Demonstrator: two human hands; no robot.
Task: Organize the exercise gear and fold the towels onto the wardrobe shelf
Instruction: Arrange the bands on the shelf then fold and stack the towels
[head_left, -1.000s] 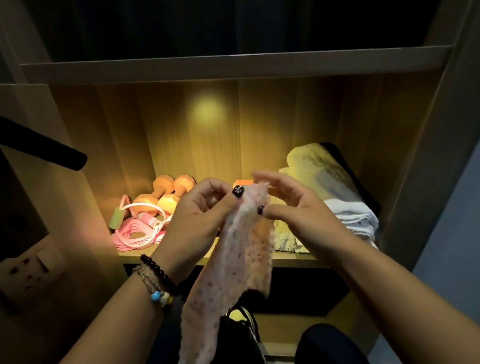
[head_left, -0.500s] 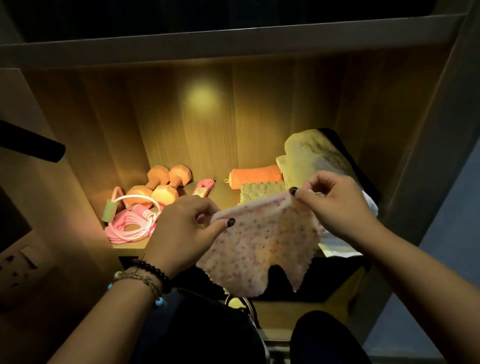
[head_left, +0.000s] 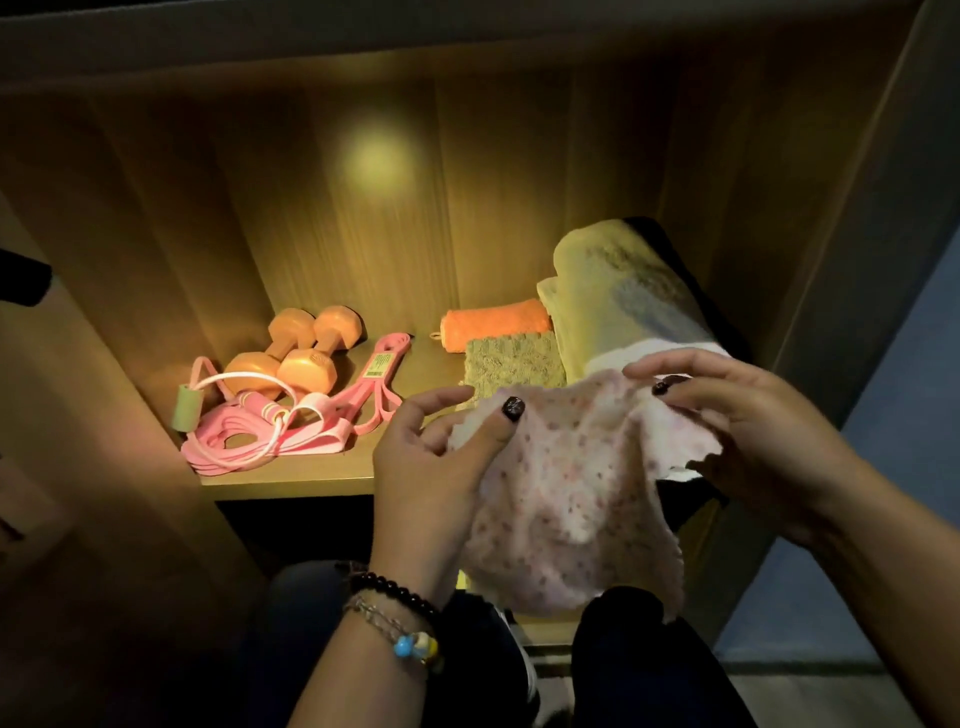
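Both hands, left hand (head_left: 431, 467) and right hand (head_left: 748, 431), pinch the cloth's (head_left: 566, 499) top edge. Risk: the limp fabric sags; uneven tension skews the fold.

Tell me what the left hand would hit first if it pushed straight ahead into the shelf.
Probably the folded green towel: the left hand, pinching the spotted cloth, points up toward it, with the orange rolled towel behind. Depth is unclear.
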